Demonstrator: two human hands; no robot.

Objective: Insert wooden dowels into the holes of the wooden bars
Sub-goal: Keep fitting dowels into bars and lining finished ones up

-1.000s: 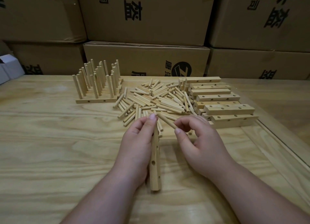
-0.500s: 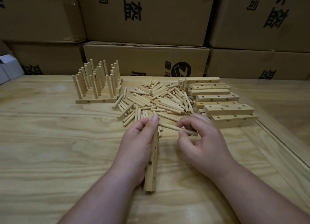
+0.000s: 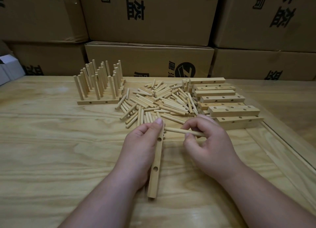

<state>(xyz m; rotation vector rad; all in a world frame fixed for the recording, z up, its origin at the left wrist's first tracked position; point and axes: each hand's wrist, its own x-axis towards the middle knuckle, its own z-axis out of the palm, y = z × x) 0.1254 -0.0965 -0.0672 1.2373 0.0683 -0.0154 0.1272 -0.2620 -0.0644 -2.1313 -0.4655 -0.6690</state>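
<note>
Left hand [image 3: 142,152] gripped the bar [image 3: 156,164] on edge on the table [image 3: 51,151]; right hand [image 3: 208,142] pinched a dowel [image 3: 183,131], tip just beside the bar.

Dowel pile [image 3: 159,99] between pegged bars [image 3: 100,89], bar stack [image 3: 222,101].

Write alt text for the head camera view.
A person's left hand holds a drilled wooden bar on a wooden table while the right hand pinches a dowel beside it. Behind lie loose dowels, stacked bars and finished bars.
</note>
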